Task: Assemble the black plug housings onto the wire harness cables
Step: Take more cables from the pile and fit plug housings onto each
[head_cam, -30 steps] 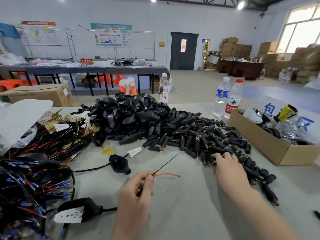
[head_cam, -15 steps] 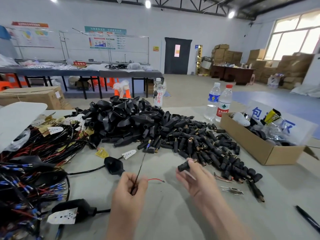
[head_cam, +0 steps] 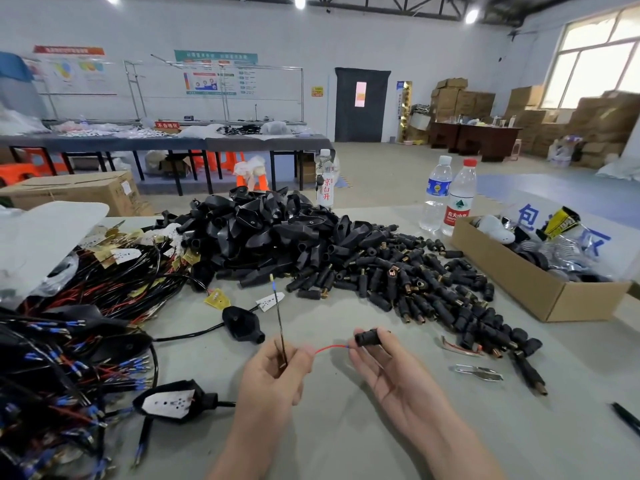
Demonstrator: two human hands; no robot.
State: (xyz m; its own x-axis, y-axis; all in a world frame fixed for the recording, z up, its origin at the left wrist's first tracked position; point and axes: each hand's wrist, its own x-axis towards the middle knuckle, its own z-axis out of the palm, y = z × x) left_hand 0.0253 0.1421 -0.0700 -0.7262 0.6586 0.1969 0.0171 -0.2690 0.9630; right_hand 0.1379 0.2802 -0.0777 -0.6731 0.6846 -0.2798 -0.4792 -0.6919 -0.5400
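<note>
My left hand (head_cam: 273, 372) pinches a harness cable whose black wire (head_cam: 278, 317) stands upright and whose red wire (head_cam: 329, 348) bends right. My right hand (head_cam: 391, 368) holds a small black plug housing (head_cam: 369, 337) between thumb and fingertips, palm up. The red wire's blue tip meets the housing's open end. A big pile of black plug housings (head_cam: 398, 282) spreads across the table behind my hands. A tangle of wire harness cables (head_cam: 69, 341) lies at the left.
An open cardboard box (head_cam: 540, 289) with parts stands at the right, two water bottles (head_cam: 450, 199) behind it. Metal tweezers (head_cam: 476, 372) lie right of my right hand. Larger black shells (head_cam: 263, 226) are heaped at the back. A black pen (head_cam: 627, 417) lies at the far right.
My right hand went to the pile, took one black housing and brought it back. It now holds the housing at the red wire's tip; the left hand kept hold of the cable.
</note>
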